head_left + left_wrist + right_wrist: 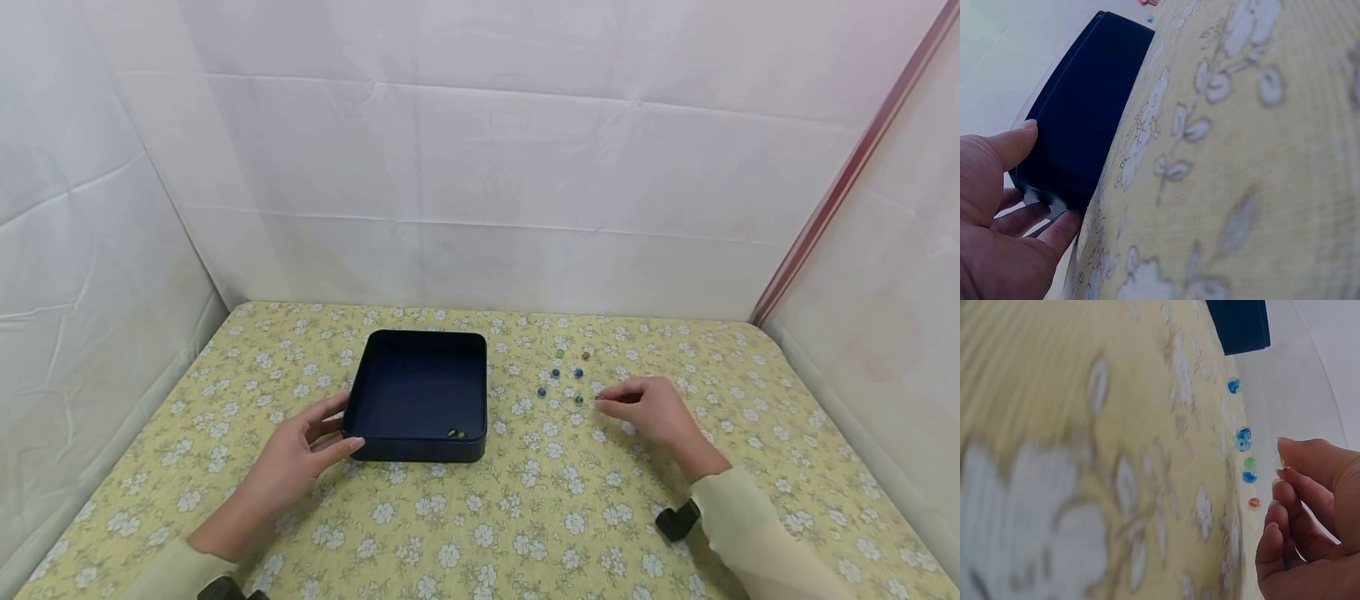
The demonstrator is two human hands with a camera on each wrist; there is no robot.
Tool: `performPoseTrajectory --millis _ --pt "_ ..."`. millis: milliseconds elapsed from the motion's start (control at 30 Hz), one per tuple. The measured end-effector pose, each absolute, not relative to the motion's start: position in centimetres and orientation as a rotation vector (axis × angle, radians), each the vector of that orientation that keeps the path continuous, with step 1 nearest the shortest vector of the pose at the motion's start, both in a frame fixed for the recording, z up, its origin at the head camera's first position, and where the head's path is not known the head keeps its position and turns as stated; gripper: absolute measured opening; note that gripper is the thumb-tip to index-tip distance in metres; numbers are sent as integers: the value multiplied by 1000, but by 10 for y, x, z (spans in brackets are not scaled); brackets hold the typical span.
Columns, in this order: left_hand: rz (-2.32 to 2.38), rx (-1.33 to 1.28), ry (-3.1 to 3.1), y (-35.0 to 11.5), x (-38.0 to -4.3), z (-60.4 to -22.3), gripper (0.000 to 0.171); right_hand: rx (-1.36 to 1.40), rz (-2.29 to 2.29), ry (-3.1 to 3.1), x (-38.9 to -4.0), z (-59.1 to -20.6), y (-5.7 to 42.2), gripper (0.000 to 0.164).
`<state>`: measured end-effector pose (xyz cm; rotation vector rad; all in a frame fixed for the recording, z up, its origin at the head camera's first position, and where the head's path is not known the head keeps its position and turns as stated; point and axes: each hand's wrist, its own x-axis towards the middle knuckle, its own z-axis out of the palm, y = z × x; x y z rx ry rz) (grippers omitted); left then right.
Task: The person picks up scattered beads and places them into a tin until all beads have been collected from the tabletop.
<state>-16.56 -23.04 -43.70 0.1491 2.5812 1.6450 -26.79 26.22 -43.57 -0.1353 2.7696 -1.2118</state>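
Left of centre on the yellow, flower-patterned counter (525,521): a square, open-topped dark blue box (420,451). Inside, in its near right corner, two green marbles (453,433), close together. Clamped on the near left corner of the box: the left hand (291,457), thumb at the near wall, fingers along the outside of the left wall. Well apart, to the right: the right hand (652,410), thumb and forefinger pinched on a small clear marble (1277,460). Outside the box, between it and the right hand, six loose marbles: at the far side a green marble (560,353) and an orange-brown marble (586,356); nearer, two blue marbles (556,373); nearer again, a third blue marble (542,392) at left and a greenish marble (579,400) just beside the right fingertips. Beyond the counter, white sheeting (480,167).
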Motion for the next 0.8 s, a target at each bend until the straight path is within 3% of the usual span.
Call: performPoseTrajectory --millis 800 --pt "1615 142 2573 -233 -167 -435 79 -175 -1433 2684 -269 -428 228 31"
